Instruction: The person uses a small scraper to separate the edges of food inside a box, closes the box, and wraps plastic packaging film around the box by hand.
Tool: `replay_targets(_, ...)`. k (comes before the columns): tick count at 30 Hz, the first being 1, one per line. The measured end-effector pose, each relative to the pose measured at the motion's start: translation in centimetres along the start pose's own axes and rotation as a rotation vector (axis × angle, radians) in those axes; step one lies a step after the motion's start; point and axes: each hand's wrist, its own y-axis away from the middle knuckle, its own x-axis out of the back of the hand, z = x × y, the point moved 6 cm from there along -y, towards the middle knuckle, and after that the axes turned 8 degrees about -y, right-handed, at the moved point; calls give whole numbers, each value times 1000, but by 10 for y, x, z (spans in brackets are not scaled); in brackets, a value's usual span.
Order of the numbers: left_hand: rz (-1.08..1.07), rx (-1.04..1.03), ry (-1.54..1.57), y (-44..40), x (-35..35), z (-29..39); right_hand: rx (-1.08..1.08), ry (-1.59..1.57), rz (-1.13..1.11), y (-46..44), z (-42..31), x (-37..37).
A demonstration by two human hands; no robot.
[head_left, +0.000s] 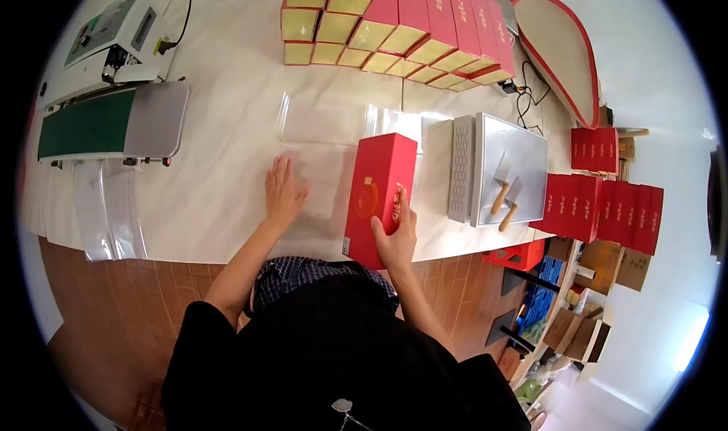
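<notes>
A long red box with gold lettering (371,180) lies on the pale marbled table (227,203), close to its front edge. Against the box's right side rests my right hand (396,237), its thumb on the top face and its fingers along the side. To the left of the box, my left hand (284,193) lies flat on the table with the fingers spread and nothing in it. Just beyond both hands are clear plastic bags (326,120), partly hidden by the box at the right.
Stacked red and gold boxes (425,21) stand at the back. A machine with a green belt (87,124) is at the left. More clear bags (110,211) hang over the front edge. At the right, two wooden-handled scrapers (500,192) lie on a metal case (523,154).
</notes>
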Motion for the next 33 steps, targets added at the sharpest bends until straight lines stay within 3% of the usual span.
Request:
replay_targets(3,-77,-14,-58,6,-13,-12,106,78,22,-19,-16,-23)
replay_targets(8,-184,-63,-181,15,-25,-17,79,224,49,-41,-13,-54)
replay_targets(20,-121,57,-136,12,-27,-23,69,321,-9,-40,8,-73)
replay_targets(33,-47,-60,-160,7,-23,5,98,342,21,-33,3,-74)
